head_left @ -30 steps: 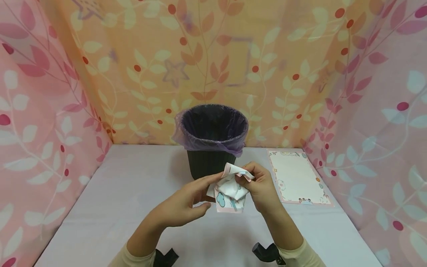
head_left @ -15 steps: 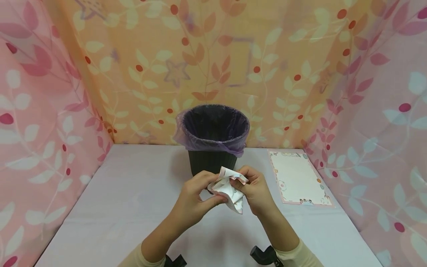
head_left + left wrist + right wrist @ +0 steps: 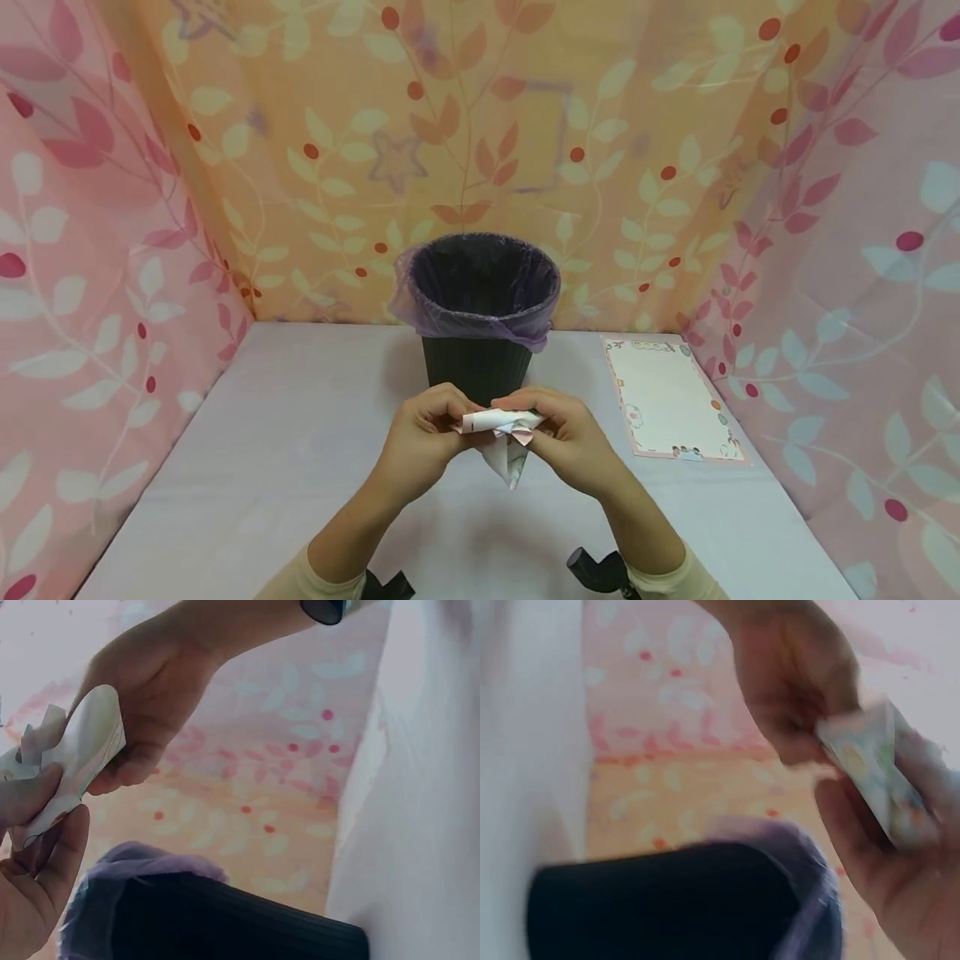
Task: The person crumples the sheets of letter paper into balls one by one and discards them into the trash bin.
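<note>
A crumpled, folded sheet of printed paper [image 3: 506,454] is held between both hands above the table, in front of the bin. My left hand [image 3: 420,442] pinches its left end between thumb and fingers. On the other side my right hand [image 3: 573,437] pinches the right end, thumb below and fingers over the top. One corner of the paper hangs down in a point. In the left wrist view the paper [image 3: 94,742] looks white and rolled over; the right wrist view shows its coloured print [image 3: 866,761], blurred.
A black bin [image 3: 476,367] with a purple liner bag [image 3: 487,327] folded over its rim stands just beyond the hands. A flat sheet of paper with a decorated border [image 3: 675,400] lies on the white table [image 3: 247,433] at the right. Patterned cloth [image 3: 315,208] encloses the back and sides.
My left hand has moved in from beside the paper to pinch it. The paper has been folded into a smaller bundle, its upper edge now lying more level between both hands.
</note>
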`<state>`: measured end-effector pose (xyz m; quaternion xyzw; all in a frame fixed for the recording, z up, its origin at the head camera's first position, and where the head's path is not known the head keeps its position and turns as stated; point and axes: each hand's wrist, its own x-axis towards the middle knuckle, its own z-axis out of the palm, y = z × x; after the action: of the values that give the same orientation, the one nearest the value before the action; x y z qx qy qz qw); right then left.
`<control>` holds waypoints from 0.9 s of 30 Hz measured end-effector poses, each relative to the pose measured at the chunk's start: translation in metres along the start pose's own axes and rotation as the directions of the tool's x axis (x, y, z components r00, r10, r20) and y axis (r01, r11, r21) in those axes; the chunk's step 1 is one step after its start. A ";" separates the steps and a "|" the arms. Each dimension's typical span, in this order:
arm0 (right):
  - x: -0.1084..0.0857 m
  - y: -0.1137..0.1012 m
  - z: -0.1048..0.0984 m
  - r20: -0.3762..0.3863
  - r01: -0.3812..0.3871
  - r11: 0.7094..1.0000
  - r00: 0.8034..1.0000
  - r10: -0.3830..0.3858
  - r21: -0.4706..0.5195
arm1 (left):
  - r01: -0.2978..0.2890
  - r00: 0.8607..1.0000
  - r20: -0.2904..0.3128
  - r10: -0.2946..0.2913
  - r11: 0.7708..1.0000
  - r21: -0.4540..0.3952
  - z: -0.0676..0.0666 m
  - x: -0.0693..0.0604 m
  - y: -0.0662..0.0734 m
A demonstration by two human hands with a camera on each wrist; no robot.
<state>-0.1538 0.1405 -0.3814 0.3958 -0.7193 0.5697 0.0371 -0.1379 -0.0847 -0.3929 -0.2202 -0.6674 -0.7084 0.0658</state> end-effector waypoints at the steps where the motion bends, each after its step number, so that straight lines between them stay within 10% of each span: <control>1: 0.000 -0.003 -0.004 0.064 0.038 0.999 0.997 -0.037 -0.017 | 0.021 1.000 -0.002 -0.021 1.000 -0.014 -0.002 0.000 0.002; 5: 0.002 -0.016 -0.007 0.195 0.208 0.972 0.963 -0.184 -0.110 | 0.102 0.995 -0.001 -0.103 0.988 -0.117 -0.010 0.004 0.008; 12: 0.004 -0.009 0.009 -0.006 0.413 0.860 0.901 -0.434 -0.299 | 0.198 0.980 0.096 -0.177 0.932 -0.304 -0.001 0.001 0.005; 20: 0.003 0.003 -0.004 -0.180 0.134 0.987 0.977 -0.116 0.092 | 0.056 0.998 0.034 -0.056 0.998 0.013 0.013 -0.006 0.004; 27: 0.004 0.007 -0.005 -0.282 0.026 0.982 0.959 0.029 0.189 | -0.189 0.977 0.156 0.145 0.929 0.319 0.016 -0.007 0.005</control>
<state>-0.1630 0.1426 -0.3835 0.3113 -0.6489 0.6869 0.1012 -0.1268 -0.0714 -0.3910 -0.3075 -0.7588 -0.5616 0.1188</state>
